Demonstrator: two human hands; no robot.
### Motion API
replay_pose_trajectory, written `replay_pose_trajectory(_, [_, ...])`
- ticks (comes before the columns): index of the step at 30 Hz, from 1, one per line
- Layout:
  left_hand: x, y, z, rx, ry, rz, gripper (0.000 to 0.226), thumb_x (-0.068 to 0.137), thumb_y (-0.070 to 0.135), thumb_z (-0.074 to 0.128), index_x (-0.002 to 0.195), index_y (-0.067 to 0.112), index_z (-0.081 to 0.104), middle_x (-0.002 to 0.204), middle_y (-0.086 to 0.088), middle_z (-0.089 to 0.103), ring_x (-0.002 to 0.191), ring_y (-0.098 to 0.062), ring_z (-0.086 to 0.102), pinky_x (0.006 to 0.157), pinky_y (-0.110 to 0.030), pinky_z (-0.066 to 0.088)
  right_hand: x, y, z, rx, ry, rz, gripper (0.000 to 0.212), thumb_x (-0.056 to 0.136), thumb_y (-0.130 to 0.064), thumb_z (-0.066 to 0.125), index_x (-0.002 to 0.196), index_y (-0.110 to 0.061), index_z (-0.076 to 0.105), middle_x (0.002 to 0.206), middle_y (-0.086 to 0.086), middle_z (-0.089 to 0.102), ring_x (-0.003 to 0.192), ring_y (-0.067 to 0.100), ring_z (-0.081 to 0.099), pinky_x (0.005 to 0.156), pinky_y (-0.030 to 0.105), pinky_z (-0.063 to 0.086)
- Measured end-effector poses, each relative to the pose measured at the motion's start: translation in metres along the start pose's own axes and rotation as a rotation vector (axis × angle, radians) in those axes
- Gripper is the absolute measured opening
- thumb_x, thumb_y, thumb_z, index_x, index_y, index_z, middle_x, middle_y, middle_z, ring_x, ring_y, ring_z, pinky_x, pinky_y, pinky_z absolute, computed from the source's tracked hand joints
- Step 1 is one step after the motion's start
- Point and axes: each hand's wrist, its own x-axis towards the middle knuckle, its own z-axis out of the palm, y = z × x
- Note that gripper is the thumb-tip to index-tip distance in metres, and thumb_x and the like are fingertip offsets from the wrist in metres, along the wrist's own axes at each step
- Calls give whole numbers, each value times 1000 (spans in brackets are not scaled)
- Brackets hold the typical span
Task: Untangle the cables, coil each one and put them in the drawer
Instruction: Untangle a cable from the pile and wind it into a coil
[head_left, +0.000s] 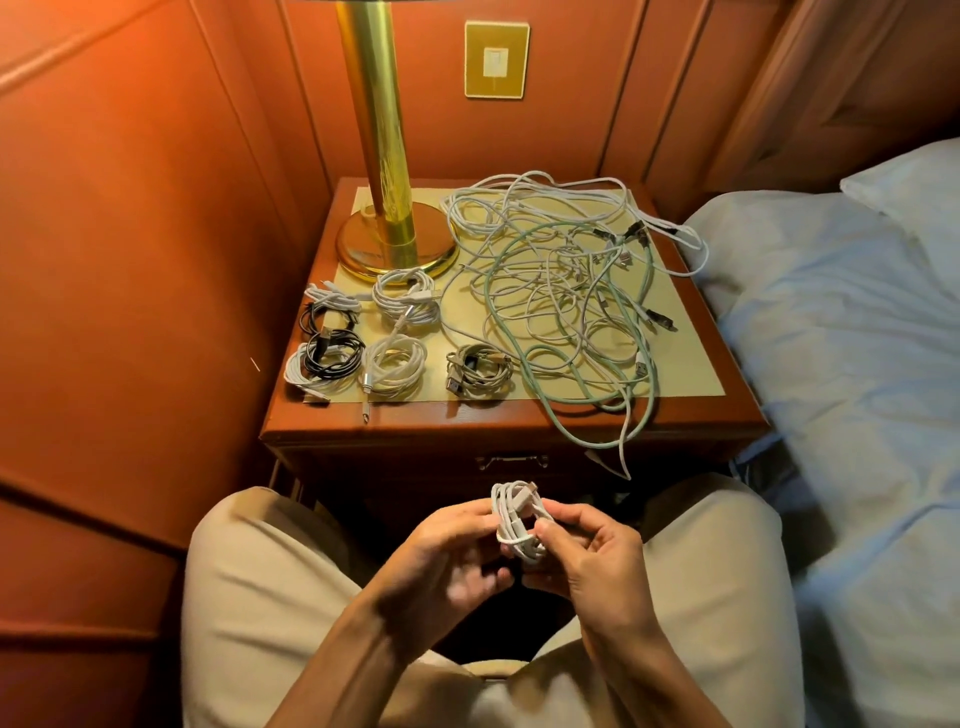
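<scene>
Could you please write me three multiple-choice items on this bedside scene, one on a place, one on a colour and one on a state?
1. Where do the finished coils lie?
A. On the nightstand's left side, in front of the lamp base
B. On the bed
C. In an open drawer

2. What colour is the thickest cable in the tangled pile?
A. Red
B. Pale green
C. Black

3. What is the state of the drawer?
A. Pulled fully out
B. Removed
C. Closed

Answers: 1 A, the coils sit grouped by the lamp. 2 B, a mint loop hangs over the front edge. 3 C, its front and handle sit flush while the left hand and right hand hold a white coil.
</scene>
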Motion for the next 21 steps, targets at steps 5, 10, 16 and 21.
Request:
replay_pose_trajectory(5, [8,-7,5,83,245,10,20,86,28,64,94,11,73,91,-12,64,83,-17,59,69,-27,39,7,8,-8,-523,80,-292,23,89,-17,73,111,-21,75,89,-13,76,86,1,71,78,26,60])
replay_pose_trajectory(10, [11,3,-3,333,279,-64,21,101,18,50,94,9,68,77,-5,57,67,-11,45,54,-21,28,20,-1,-16,-654,-165,-434,36,86,-17,76,119,-31,71,111,-21,67,101,1,65,83,24,57])
replay_pose_trajectory(16, [14,13,-3,569,240,-100,33,104,17,44,79,14,65,62,2,49,54,-7,38,53,-23,27,35,-10,-23,-676,-268,-618,21,87,-11,74,107,-17,77,108,-11,69,102,4,67,85,26,57])
replay_pose_trajectory(21, [13,27,-1,676,152,-111,32,104,20,46,85,14,71,64,4,51,59,-7,42,57,-23,31,38,-21,-25,-727,-375,-706,18,89,-15,70,105,-16,77,104,-8,71,98,8,68,83,25,57])
